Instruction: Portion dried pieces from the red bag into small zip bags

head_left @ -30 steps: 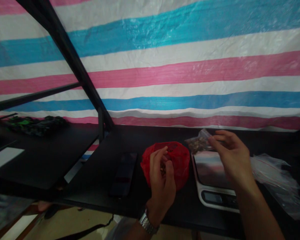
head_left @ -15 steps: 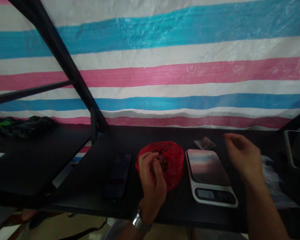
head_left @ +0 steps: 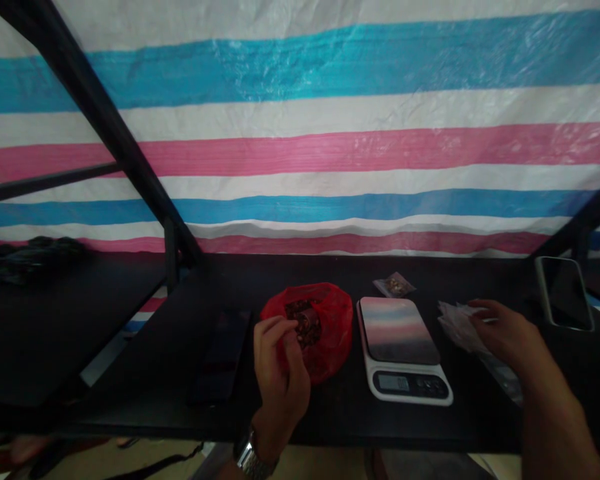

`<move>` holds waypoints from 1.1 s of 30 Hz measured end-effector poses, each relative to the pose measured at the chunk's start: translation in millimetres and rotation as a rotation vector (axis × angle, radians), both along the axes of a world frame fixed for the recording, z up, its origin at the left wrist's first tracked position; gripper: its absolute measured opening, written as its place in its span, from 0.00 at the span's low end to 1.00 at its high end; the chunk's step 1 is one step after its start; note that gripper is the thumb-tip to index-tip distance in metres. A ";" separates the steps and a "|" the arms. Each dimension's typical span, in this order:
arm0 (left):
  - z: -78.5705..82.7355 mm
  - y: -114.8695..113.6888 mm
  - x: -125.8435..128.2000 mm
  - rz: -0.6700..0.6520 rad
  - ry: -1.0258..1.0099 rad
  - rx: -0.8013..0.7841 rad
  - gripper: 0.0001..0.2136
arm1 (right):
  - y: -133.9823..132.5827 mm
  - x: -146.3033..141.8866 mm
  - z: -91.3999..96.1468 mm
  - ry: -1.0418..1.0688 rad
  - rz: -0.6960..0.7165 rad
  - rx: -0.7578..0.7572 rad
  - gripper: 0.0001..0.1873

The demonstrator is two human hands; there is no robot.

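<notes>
My left hand (head_left: 283, 363), with a metal watch at its wrist, is at the left side of an open red bag (head_left: 337, 333). Small brown pieces (head_left: 310, 333) lie inside the bag. My left thumb and forefinger are closed at the edge of a small, round, cup-like thing (head_left: 307, 318) amid the pieces. On the right, my right hand (head_left: 505, 333) has its fingers closed on clear plastic bags (head_left: 460, 327), their tips partly hidden. Between my hands stands a white digital scale (head_left: 405, 347) with a bare metal plate and a lit display, its digits too blurred to read.
A small clear packet (head_left: 396, 285) with brown contents lies behind the scale. A dark phone-like slab (head_left: 223, 357) is left of the red bag. At the right, a pale-edged phone (head_left: 565, 293) leans near a black frame. Striped sheeting (head_left: 330, 153) hangs behind the black table (head_left: 330, 427).
My right hand has come down onto the clear plastic bags. My left hand has drawn slightly left, uncovering more of the brown pieces. The whole view has shifted a little.
</notes>
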State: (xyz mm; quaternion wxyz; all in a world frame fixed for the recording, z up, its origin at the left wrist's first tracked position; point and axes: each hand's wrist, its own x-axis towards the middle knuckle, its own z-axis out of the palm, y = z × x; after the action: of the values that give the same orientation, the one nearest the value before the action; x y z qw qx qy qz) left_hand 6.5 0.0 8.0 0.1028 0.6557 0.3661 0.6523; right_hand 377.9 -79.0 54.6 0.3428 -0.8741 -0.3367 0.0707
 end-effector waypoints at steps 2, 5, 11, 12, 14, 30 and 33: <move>-0.9 -0.3 -1.5 0.003 0.017 0.013 0.08 | -3.6 -2.7 4.8 -0.014 -0.013 0.013 0.04; -0.6 -0.6 -2.6 0.016 0.033 0.032 0.08 | -7.9 -11.4 18.0 -0.100 -0.116 0.052 0.06; 11.1 -9.3 1.5 -0.047 0.128 0.166 0.10 | 5.4 -76.9 57.4 0.112 0.086 0.494 0.21; 13.6 -12.6 3.6 -0.069 0.171 0.190 0.12 | 9.0 -93.6 60.7 0.200 0.235 0.543 0.22; 17.3 -19.8 8.8 -0.118 0.266 0.223 0.25 | 14.4 -127.7 62.8 0.333 0.510 0.522 0.22; 27.5 -21.2 3.6 -0.267 0.342 0.202 0.22 | 5.9 -182.7 42.4 0.357 1.032 0.158 0.25; 29.3 -21.9 0.2 -0.224 0.408 0.257 0.25 | 5.4 -183.7 39.7 0.412 1.059 0.139 0.27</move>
State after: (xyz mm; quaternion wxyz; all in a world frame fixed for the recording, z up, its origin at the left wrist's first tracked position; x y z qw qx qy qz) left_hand 6.6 -21.9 37.3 0.0142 0.8178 0.2187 0.5321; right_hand 194.2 -73.5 94.3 0.3759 -0.5298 -0.6589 0.3793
